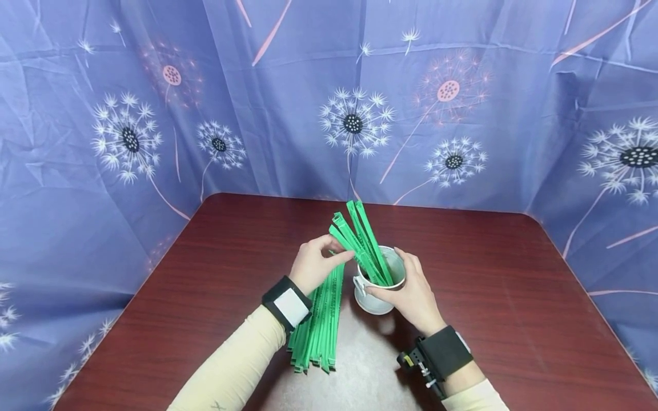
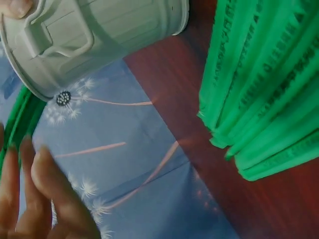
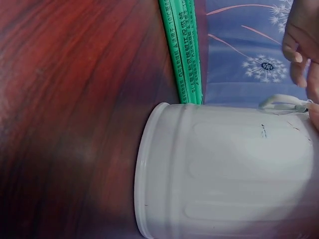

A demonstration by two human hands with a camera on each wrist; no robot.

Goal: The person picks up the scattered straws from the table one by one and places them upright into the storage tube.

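A small white bucket (image 1: 374, 302) with side handles stands upright on the table. Several long green printed strips (image 1: 371, 242) lean out of it, tilted to the left. My right hand (image 1: 418, 297) grips the bucket's rim from the right, thumb in front and fingers behind. Beside the leaning strips is my left hand (image 1: 315, 267), its thumb and fingertips at the leftmost one. In the left wrist view its fingers (image 2: 31, 189) look fairly straight, in front of the green strips (image 2: 22, 117). A pile of similar strips (image 1: 321, 319) lies under the left wrist.
The dark red wooden table (image 1: 493, 285) reaches out on both sides of the hands. Behind and beside it hangs a blue cloth (image 1: 288, 114) with a dandelion print. Both wrists wear black straps, the right one with a camera (image 1: 411, 359).
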